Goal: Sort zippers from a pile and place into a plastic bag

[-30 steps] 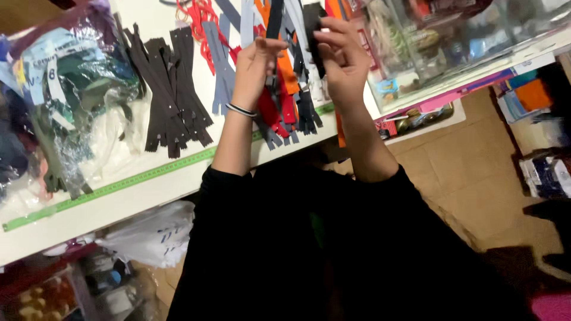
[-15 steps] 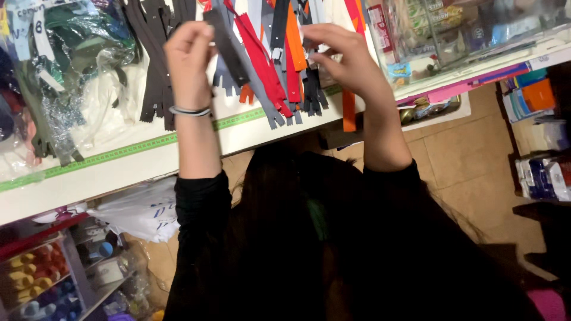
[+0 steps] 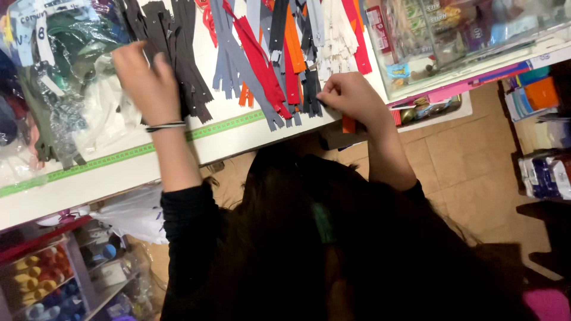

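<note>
Zippers spread in a fan across a white counter (image 3: pixel 119 172), tails toward the near edge. Left hand (image 3: pixel 146 83) open and flat, fingers spread, pressed on the bundle of black zippers (image 3: pixel 178 53); thin band (image 3: pixel 166 126) around that wrist. Right hand (image 3: pixel 351 98) curled into a tight fist at the lower ends of the short dark zippers (image 3: pixel 309 89), just at the counter's edge; cannot tell whether anything is pinched inside the fist.

Judged from the layout: best to pin one bundle down with the flat palm while the other hand works, to take a single tail between thumb and forefinger rather than a clump, and to draw it straight along its length so the neighbours stay in their rows.

Woven tape, soft and limp, with a fine ridge of teeth down the middle of each strip. Red zippers (image 3: pixel 259 56) long and slanted, grey zippers (image 3: pixel 238 59) crossing beside them, orange zippers (image 3: pixel 294 41) between, white zippers (image 3: pixel 336 35) bunched further right. Green measuring tape (image 3: pixel 107 160) flat along the counter's front. Crinkled clear plastic bags (image 3: pixel 71 77) heaped at the left, hard clear box (image 3: pixel 452 41) at the right, thread spools (image 3: pixel 35 279) on a shelf below.
</note>
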